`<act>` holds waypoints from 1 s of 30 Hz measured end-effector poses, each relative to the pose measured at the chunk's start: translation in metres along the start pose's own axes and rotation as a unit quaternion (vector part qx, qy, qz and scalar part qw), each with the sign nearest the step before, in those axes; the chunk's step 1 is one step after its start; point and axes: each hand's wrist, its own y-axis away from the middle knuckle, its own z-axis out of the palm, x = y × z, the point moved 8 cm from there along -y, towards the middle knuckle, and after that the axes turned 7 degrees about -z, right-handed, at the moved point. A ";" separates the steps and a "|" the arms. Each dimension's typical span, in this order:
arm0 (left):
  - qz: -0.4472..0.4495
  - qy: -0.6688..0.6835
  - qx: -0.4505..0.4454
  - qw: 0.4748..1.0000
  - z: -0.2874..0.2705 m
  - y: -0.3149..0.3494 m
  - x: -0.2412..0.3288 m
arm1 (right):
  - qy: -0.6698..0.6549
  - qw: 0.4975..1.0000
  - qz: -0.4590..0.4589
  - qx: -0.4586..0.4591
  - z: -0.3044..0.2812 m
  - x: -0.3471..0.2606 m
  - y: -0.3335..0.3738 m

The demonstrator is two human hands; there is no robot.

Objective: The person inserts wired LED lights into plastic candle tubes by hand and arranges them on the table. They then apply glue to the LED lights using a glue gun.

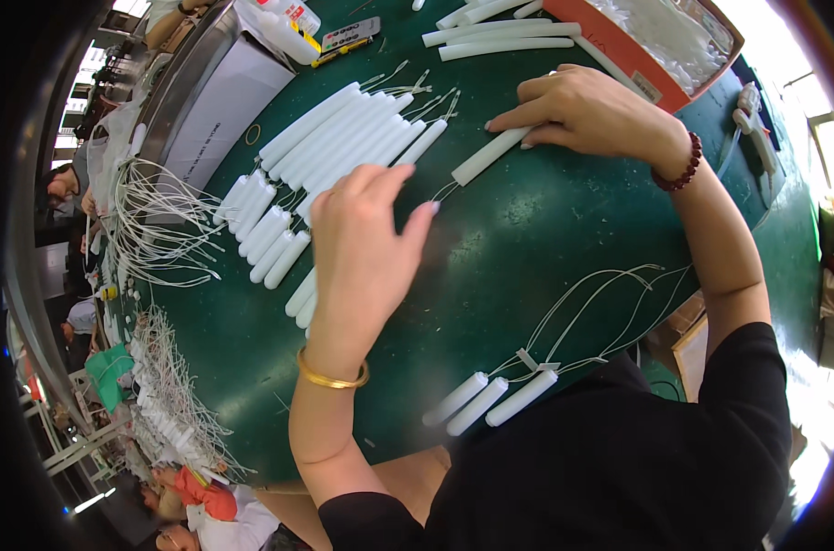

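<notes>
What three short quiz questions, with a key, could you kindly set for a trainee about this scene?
1. Which hand has its fingers at the far end of the lone white tube?
2. True or false: the gold bangle is on the left arm.
3. How many white tubes lie in the group nearest the black shirt?

Key: 1. The right hand. 2. True. 3. Three.

Arrangement about the tube (490,157) gripped by the right hand (587,110): left, on the table (527,243), rows of tubes (343,138), then a wire bundle (155,225); behind, loose tubes (509,35); behind and right, a box (630,60); right, a hand tool (759,138); before, nearest the body, 3 wired tubes (477,407).
</notes>
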 end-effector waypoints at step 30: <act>0.031 -0.057 -0.026 0.998 -0.014 0.056 -0.029 | -0.269 0.962 0.016 0.035 0.014 -0.013 -0.014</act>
